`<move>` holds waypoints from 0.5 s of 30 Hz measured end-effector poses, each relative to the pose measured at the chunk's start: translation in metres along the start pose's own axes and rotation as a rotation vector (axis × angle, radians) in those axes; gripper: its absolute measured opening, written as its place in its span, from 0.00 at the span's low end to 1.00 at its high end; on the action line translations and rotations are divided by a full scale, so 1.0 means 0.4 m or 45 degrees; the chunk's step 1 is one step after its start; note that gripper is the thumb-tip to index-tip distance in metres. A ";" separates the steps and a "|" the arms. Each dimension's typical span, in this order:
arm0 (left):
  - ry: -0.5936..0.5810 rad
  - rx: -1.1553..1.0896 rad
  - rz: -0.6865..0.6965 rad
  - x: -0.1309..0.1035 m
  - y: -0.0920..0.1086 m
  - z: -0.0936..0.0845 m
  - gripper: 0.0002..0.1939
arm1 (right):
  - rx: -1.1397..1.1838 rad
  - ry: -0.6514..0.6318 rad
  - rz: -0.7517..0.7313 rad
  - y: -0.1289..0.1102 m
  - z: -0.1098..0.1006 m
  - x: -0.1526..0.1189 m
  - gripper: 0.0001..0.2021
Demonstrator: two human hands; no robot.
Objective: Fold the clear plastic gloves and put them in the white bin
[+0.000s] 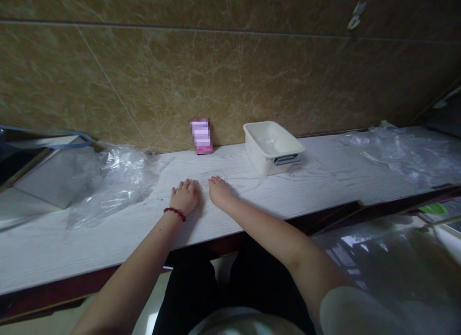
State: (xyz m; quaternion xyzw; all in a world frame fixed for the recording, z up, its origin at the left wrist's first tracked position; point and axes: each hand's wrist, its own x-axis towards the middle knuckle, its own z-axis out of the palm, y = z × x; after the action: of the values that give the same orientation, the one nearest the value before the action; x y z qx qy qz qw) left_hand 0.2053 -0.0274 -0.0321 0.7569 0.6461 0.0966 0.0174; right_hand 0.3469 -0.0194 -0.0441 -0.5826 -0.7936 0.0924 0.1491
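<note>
A small, thin piece of clear plastic [205,175], perhaps a bag, lies flat on the white wood-grain table, barely visible against it. My left hand [184,196], with a red bead bracelet [175,211] at the wrist, rests palm down by its left edge with the fingers a little apart. Close on the other side, my right hand [219,191] is turned on its edge. Its fingers are bent and pressed together on the plastic's right part; the thumb is hidden.
A white plastic bin [257,152] with clear pieces inside stands right of my hands. A phone [202,137] leans against the marbled wall. Crumpled clear plastic [122,176] and a white box [46,174] are at left. More clear plastic [406,150] covers the table's right end.
</note>
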 end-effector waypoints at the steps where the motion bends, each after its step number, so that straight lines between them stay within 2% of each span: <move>1: 0.019 -0.022 -0.076 -0.006 -0.025 -0.007 0.21 | -0.008 -0.005 0.000 0.002 0.000 -0.001 0.20; 3: 0.044 -0.084 -0.288 -0.022 -0.074 -0.022 0.20 | -0.019 -0.002 -0.002 0.004 0.002 0.000 0.21; 4: 0.012 -0.129 -0.336 -0.032 -0.094 -0.030 0.20 | -0.022 0.004 -0.004 0.005 0.003 0.000 0.21; 7: -0.196 -0.348 -0.335 -0.062 -0.119 -0.053 0.20 | -0.024 0.025 -0.012 0.007 0.008 0.002 0.20; 9: -0.270 -0.458 -0.307 -0.075 -0.107 -0.064 0.21 | -0.026 0.029 -0.011 0.008 0.011 0.002 0.20; 15: -0.190 -0.634 -0.256 -0.072 -0.047 -0.075 0.22 | -0.028 0.036 -0.007 0.012 0.022 0.005 0.20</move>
State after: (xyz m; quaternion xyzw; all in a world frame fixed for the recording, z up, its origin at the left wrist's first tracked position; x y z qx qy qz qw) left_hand 0.1777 -0.0557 -0.0091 0.6664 0.6712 0.1944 0.2599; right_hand 0.3479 -0.0158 -0.0535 -0.5832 -0.7940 0.0750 0.1543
